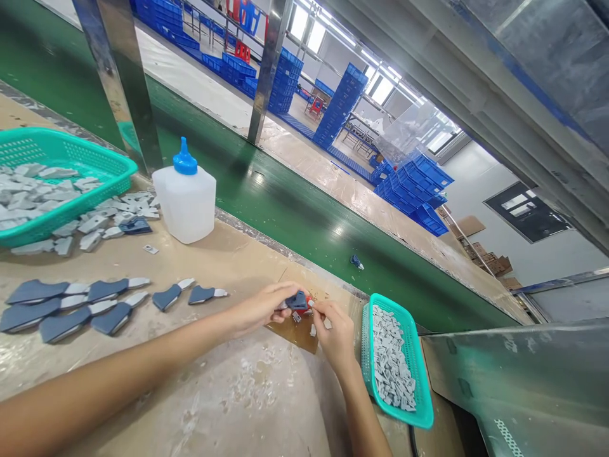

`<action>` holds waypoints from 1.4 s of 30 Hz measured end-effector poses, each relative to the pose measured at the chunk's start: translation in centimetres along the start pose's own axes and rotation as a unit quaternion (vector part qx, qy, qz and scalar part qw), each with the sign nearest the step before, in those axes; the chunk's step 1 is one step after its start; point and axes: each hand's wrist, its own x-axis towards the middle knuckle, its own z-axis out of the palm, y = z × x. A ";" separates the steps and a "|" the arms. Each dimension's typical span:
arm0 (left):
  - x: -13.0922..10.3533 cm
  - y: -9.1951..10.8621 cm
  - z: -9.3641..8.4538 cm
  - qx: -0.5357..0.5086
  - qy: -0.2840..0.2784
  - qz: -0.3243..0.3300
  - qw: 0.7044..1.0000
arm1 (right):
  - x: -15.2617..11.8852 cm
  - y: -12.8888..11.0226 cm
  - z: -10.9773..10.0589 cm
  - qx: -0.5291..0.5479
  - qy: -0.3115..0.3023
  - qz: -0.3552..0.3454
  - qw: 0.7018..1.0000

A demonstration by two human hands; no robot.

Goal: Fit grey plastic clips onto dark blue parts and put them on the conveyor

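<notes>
My left hand [269,306] is closed around a dark blue plastic piece [298,301] above a brown board [299,341]. Right beside it, my right hand [337,333] pinches a small pale grey piece [311,304] between thumb and fingertips. Something red [306,296] shows behind the two pieces, mostly hidden. A few small grey bits lie on the board under my fingers. To the left, several assembled parts with dark blue bodies and light grey tips, one of them a blue-and-grey part [202,294], lie in loose rows on the table.
A white bottle with blue nozzle [185,200] stands beyond my left forearm. Grey pieces fill a green basket [107,166] at left and spill beside it. Small grey pieces fill another green basket [425,381] at right. A green conveyor belt [285,203] runs behind, carrying a blue part [356,261].
</notes>
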 end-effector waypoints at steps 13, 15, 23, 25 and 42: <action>-0.8 0.5 -0.1 0.309 -0.016 0.125 0.943 | -0.3 0.2 0.5 -0.002 0.004 0.014 1.000; -1.0 0.6 0.0 0.318 -0.004 0.123 0.940 | -0.2 0.2 0.5 -0.003 0.016 0.032 0.999; -0.3 -0.1 -0.3 0.295 -0.022 0.106 0.949 | 0.9 -1.8 -1.5 0.168 0.064 0.166 0.970; -0.2 -0.2 -0.3 0.281 -0.029 0.101 0.954 | 1.0 -2.5 -2.0 0.201 0.051 0.160 0.965; -0.7 -0.7 0.3 0.230 -0.036 0.120 0.965 | 0.4 -3.7 -1.7 0.164 -0.001 0.063 0.984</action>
